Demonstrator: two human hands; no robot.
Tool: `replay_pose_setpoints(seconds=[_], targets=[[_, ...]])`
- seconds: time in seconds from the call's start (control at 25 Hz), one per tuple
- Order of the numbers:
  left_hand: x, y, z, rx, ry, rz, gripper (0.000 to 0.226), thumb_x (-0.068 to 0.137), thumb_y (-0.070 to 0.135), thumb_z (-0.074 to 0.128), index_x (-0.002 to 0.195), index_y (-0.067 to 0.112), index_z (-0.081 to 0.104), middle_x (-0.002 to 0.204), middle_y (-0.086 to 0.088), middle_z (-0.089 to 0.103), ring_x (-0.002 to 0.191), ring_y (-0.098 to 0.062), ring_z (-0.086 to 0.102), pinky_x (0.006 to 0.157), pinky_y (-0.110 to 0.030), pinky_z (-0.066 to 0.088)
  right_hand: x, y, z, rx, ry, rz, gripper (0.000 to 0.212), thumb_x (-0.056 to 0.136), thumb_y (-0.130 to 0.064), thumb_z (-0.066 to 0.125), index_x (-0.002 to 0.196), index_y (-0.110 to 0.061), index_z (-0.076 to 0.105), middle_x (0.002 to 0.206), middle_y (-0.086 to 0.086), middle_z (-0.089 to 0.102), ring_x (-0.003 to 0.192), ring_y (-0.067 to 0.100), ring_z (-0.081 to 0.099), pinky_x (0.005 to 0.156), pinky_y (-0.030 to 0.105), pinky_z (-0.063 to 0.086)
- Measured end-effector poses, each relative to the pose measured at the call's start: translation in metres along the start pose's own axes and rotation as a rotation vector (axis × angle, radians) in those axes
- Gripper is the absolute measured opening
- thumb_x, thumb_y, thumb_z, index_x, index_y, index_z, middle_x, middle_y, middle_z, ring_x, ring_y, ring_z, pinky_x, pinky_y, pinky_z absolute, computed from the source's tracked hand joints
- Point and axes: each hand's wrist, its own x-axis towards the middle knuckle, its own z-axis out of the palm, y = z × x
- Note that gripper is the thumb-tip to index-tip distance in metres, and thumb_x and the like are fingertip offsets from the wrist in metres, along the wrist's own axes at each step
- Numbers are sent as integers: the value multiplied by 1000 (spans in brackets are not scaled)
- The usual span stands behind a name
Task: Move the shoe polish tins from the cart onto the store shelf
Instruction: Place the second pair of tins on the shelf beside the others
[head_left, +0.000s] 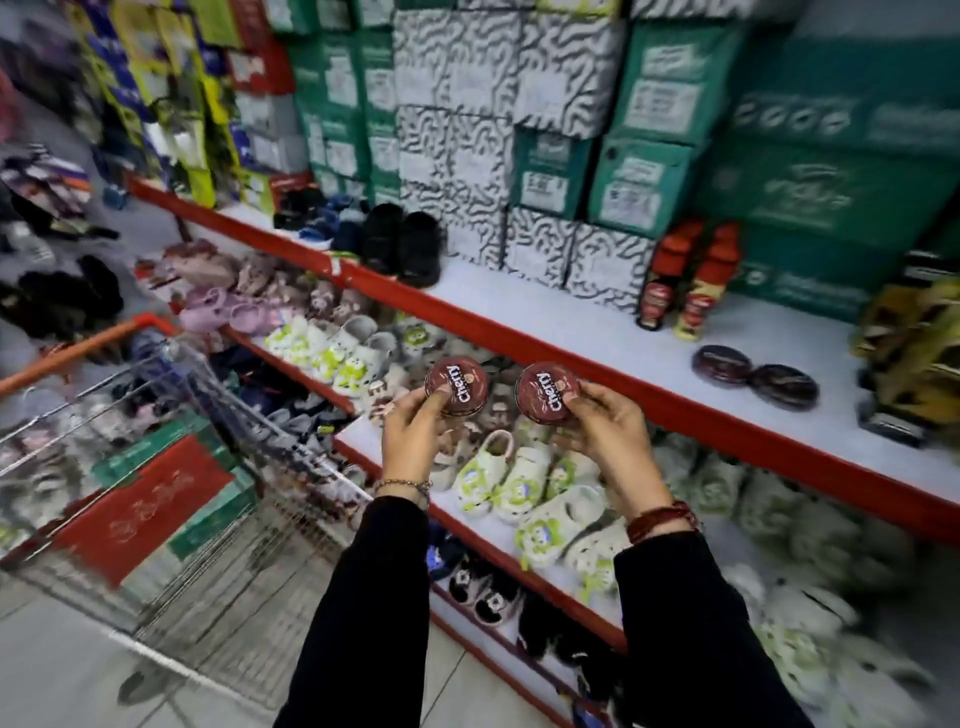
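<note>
Left hand (415, 436) grip closed round tin (457, 387); right hand (605, 423) grip round second tin (548, 392).

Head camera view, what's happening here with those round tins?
A person is stocking a shoe store shelf. The left hand holds one Cherry polish tin and the right hand holds another tin, both raised in front of the red-edged shelf. Two tins already lie on the shelf's white top, beside two polish bottles. The wire cart stands to the left, with boxes in it.
</note>
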Motion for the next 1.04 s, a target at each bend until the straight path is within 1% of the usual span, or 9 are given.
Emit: replay_pose_setpoints(seconds=[0.08,0.16,0.24,0.36,0.52,0.6,0.68,0.8,1.04], targets=[[-3,2,40,21,-94,10,17,94,7,59,80,16,60,75,-8,70,53,-16,66,44,-19,55,-3,-24,-33,9,71,-58,29,92,-5,60,121,-1,60,112,20,65,78,21,65,50,22,59],[-4,1,80,51,-191,8,7,94,8,60,88,12,61,75,-8,71,49,-12,67,47,-18,57,-5,-43,-66,-21,143,-124,27,93,-7,60,120,-4,62,111,19,67,80,22,65,52,21,59],[-3,-1,114,107,-270,15,8,92,12,65,99,11,61,87,-13,71,60,-15,69,53,-19,59,-4,-56,-96,-82,231,-168,27,93,-10,61,120,-8,63,110,15,69,86,22,68,61,25,61],[-1,-9,160,262,-336,102,9,85,20,74,88,18,65,88,-8,71,66,-16,68,60,-23,57,1,-70,-134,-231,394,-232,20,90,-18,65,110,-19,67,108,12,72,99,28,71,82,41,60],[7,-19,208,628,-407,260,24,77,39,77,93,20,74,89,2,74,85,-16,70,82,-26,51,6,-84,-168,-522,563,-237,26,92,-16,62,115,-6,68,96,3,67,90,17,65,81,28,50],[11,-22,221,852,-416,332,33,76,48,73,101,26,74,93,7,77,97,-17,71,96,-34,51,12,-83,-178,-645,584,-166,27,92,-18,61,117,-8,66,101,7,70,97,23,67,84,30,52],[14,-22,229,1045,-418,365,35,78,54,68,105,31,71,96,8,78,105,-16,67,105,-37,40,19,-81,-184,-739,564,-70,29,92,-21,61,118,-10,66,111,14,72,104,27,68,89,32,53],[23,-25,237,1223,-443,370,36,79,58,63,103,33,70,97,7,78,110,-16,64,102,-39,28,26,-83,-189,-815,574,8,30,91,-24,60,117,-12,68,120,14,70,112,28,66,94,33,53],[38,-27,240,1471,-625,463,32,83,58,57,99,36,73,102,11,75,108,-14,63,98,-41,25,31,-88,-188,-935,516,134,24,88,-18,61,107,-19,74,125,7,69,113,25,65,97,31,51]])
